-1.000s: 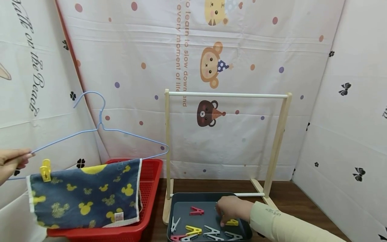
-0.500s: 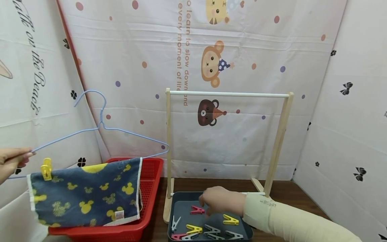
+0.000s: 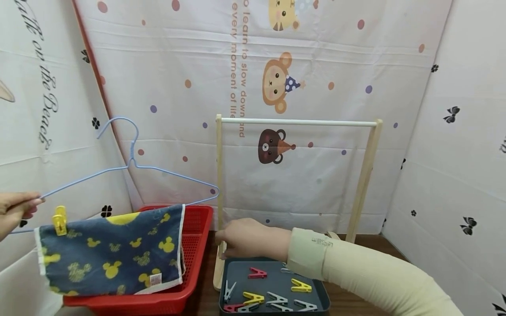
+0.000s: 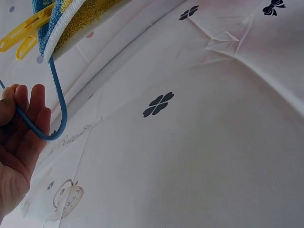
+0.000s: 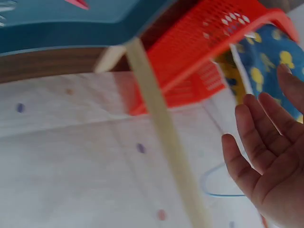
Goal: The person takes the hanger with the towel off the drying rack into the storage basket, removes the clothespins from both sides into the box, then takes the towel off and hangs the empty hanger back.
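My left hand (image 3: 17, 213) pinches the left end of a blue wire clothes hanger (image 3: 84, 179). Draped over the hanger's lower bar is a dark blue towel (image 3: 118, 259) with yellow prints. A yellow clothespin (image 3: 60, 220) clips it near its left edge; no pin shows at its right edge. My right hand (image 3: 249, 239) is in the air above the tray's far left corner. In the right wrist view several fingers of the right hand (image 5: 270, 152) are extended, but its thumb is out of frame, so whether it pinches anything is hidden.
Several red, yellow and grey clothespins lie in a dark tray (image 3: 326, 303). A wooden rack with a white rail (image 3: 296, 122) stands behind it, its left post close to my right hand. A red basket (image 3: 197, 263) stands behind and below the towel.
My right hand has left the yellow pin's side of the tray and moved left and up, towards the towel. The left hand, hanger and towel stay nearly still.
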A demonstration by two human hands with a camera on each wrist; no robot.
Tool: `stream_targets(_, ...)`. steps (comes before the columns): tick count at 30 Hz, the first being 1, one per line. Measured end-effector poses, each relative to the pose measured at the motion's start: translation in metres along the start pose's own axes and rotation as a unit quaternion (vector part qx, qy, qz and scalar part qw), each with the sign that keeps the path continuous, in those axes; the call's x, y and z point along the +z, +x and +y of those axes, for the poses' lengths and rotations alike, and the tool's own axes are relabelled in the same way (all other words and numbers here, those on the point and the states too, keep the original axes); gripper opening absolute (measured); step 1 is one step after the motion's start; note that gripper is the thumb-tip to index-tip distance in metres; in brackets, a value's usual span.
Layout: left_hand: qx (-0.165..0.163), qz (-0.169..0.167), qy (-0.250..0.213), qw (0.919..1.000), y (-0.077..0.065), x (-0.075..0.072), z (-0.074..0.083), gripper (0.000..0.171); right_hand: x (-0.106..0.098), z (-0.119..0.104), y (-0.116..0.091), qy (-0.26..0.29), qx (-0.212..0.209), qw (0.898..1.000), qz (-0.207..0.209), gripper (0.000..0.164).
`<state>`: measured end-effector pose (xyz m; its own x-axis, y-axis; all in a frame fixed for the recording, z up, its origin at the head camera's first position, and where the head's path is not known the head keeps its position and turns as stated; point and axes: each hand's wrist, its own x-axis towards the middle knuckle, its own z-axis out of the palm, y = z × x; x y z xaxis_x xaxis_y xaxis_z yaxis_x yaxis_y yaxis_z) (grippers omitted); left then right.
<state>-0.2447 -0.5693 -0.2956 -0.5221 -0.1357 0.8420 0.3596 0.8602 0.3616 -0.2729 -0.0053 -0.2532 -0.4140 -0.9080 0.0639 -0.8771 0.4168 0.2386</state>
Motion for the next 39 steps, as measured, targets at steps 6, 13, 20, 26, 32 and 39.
stream_targets(6,0.009,-0.003,0.039,0.9992,0.002,0.002,-0.005,0.022,-0.021,-0.021,0.024,-0.007,-0.011,1.0,0.007,0.031)
stream_targets(13,0.032,0.004,0.012,0.9994,0.0,0.001,-0.006,0.056,-0.033,-0.038,0.051,-0.038,-0.029,0.999,0.023,0.035)
stream_targets(20,0.029,0.001,0.022,0.9993,0.002,0.002,-0.009,0.028,-0.052,-0.053,0.08,-0.036,0.016,0.998,0.044,0.046)
stream_targets(26,0.042,0.007,-0.032,0.9986,0.002,0.001,-0.003,0.062,-0.063,-0.064,0.112,0.042,0.064,0.995,0.062,0.061)
stream_targets(32,0.035,0.008,-0.006,0.9993,0.001,0.0,0.003,0.061,-0.063,-0.081,0.15,0.113,0.078,0.989,0.052,0.07)
stream_targets(39,0.055,0.014,0.022,0.9981,0.004,0.002,-0.017,0.038,-0.06,-0.103,0.181,0.158,0.079,0.984,0.029,0.077)
